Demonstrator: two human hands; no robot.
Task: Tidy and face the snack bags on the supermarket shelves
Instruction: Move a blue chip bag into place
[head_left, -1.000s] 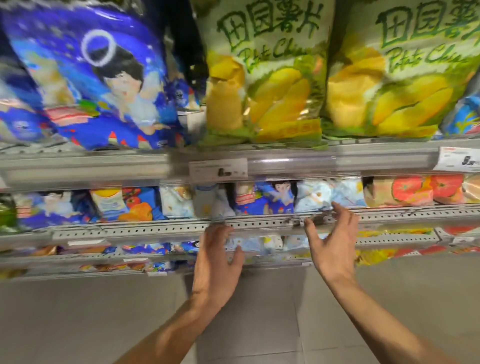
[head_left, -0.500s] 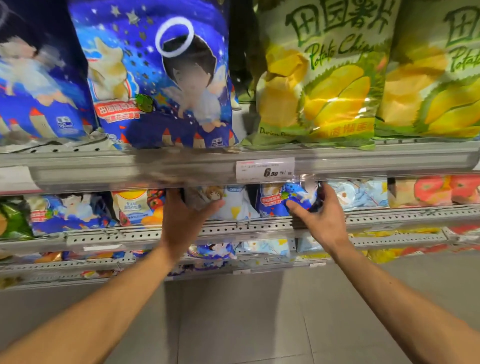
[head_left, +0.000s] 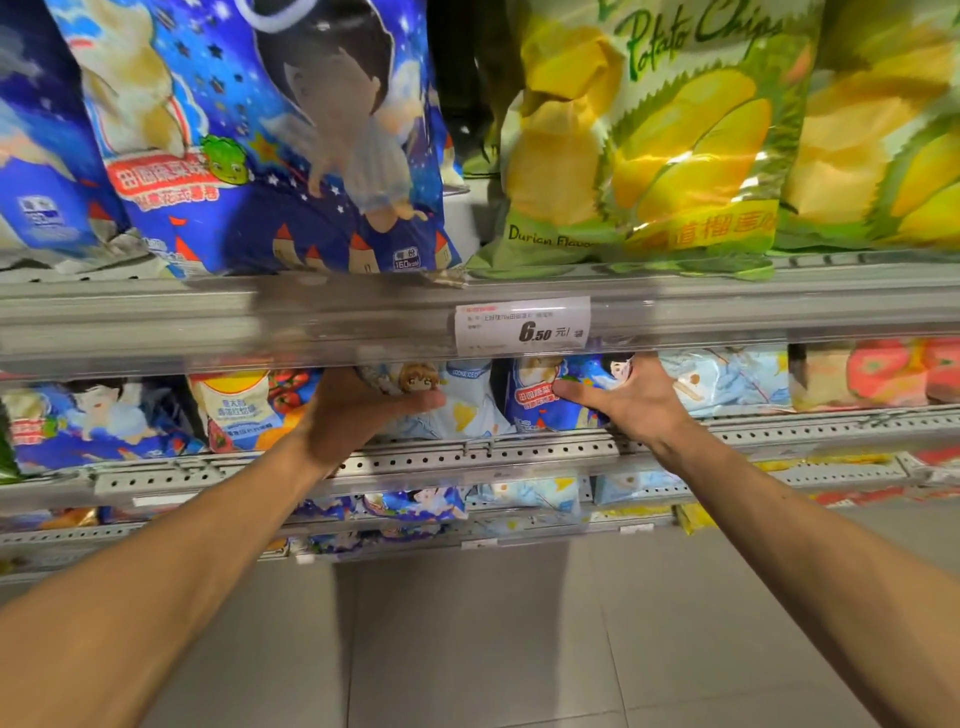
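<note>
Both arms reach into the second shelf. My left hand (head_left: 358, 410) grips a pale blue snack bag (head_left: 467, 410) with a cartoon figure, thumb across its front and fingers hidden behind it. My right hand (head_left: 631, 397) grips a dark blue snack bag (head_left: 540, 397) beside it, thumb on the front and fingers up over its top. The two bags stand side by side, touching, behind the perforated shelf rail (head_left: 467, 454). Their upper parts are hidden by the shelf edge above.
Big blue bags (head_left: 270, 156) and green durian chip bags (head_left: 649, 145) fill the top shelf, above a 6.50 price tag (head_left: 522, 326). More bags flank my hands: tomato ones (head_left: 249, 410) left, pale blue (head_left: 727, 376) and red ones (head_left: 883, 371) right. Lower shelves and grey floor (head_left: 467, 639) lie below.
Both hands rose from the rail into the second shelf and took hold of the two bags. The view shifted left and closer.
</note>
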